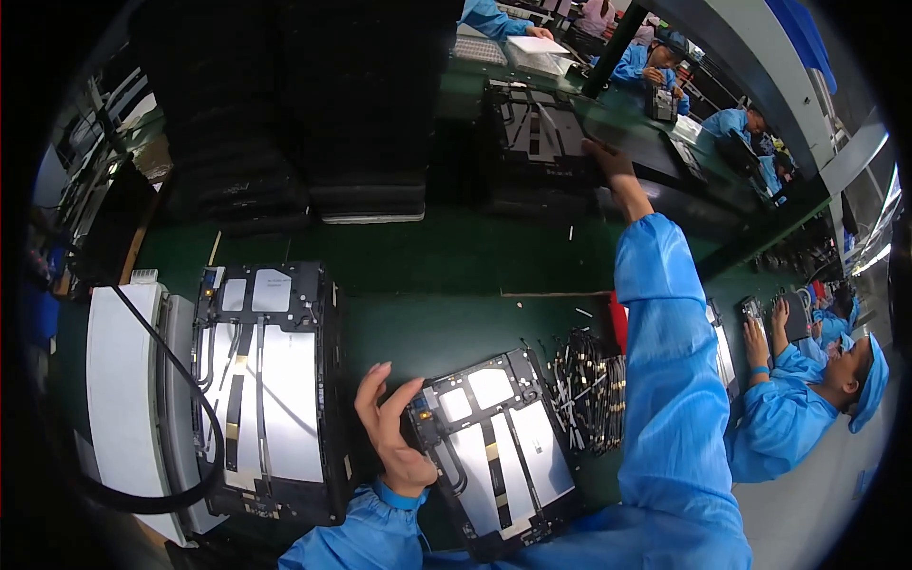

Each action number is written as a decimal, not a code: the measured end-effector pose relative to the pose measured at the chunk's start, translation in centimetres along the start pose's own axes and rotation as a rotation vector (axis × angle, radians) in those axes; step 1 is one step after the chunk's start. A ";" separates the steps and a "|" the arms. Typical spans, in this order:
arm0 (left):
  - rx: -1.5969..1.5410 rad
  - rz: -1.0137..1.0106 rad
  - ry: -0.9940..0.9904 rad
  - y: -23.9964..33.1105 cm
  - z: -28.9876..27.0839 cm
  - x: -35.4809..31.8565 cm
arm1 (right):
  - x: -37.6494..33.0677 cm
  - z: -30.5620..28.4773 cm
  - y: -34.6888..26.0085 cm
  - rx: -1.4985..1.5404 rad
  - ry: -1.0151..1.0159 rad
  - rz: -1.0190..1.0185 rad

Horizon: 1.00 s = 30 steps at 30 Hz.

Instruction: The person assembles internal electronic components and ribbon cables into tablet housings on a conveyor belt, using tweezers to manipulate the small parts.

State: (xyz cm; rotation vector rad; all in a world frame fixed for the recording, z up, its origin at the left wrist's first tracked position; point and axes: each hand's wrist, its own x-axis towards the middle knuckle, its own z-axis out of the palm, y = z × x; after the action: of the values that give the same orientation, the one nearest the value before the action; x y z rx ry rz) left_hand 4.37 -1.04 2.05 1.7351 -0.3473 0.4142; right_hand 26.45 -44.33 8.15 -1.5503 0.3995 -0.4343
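Note:
My left hand [394, 432], its fingers spread and bent, is at the left edge of an opened tablet [518, 427] with silver battery panels and dark ribbon cables. One fingertip is near that tablet's upper left corner. My right arm is stretched far forward in a blue sleeve. At its end my right hand [616, 171] grips the right edge of another opened tablet [541, 133], which lies on a dark stack at the back. The undersides of those fingers are partly hidden. To the left of my left hand stands a pile of opened tablets [285, 370].
Tall black stacks [366, 142] of flat trays or panels rise at the back left. White boxes [123, 399] and a looped black cable [214, 465] are at the left. Bundled small cables [589, 389] lie beside my right sleeve. A co-worker [788, 408] works on the right.

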 end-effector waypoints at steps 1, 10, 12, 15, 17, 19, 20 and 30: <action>-0.007 -0.002 -0.011 0.0 0.2 0.0 | 0.5 -1.1 0.5 -0.344 0.061 -0.174; -0.039 0.096 0.148 -0.7 0.9 0.9 | -19.1 -1.2 -8.4 -0.970 -0.112 -0.469; -0.029 0.080 0.152 -1.0 1.2 0.8 | -27.1 -1.3 -5.9 -1.161 -0.342 -0.439; -0.018 0.103 0.154 -0.6 1.0 0.5 | -36.9 -1.8 -2.9 -1.352 -0.460 0.024; -0.008 0.129 0.128 -0.2 1.7 0.4 | -39.2 -3.2 -0.2 -1.362 -0.344 0.115; -0.063 0.151 0.124 -0.2 1.3 0.1 | -40.1 -4.2 1.9 -1.313 -0.306 0.129; -0.065 0.117 0.121 0.0 1.1 -0.1 | -40.2 -4.9 2.9 -1.144 -0.327 0.106; -0.177 -0.112 0.006 3.7 -0.6 -5.1 | -39.8 -7.9 1.5 -0.389 -0.522 0.427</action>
State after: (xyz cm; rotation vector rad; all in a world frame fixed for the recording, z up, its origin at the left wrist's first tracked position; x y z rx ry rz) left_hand -1.87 -1.16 3.11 1.5721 -0.2730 0.2983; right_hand -11.86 -31.07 5.76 -1.8183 0.4035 0.3997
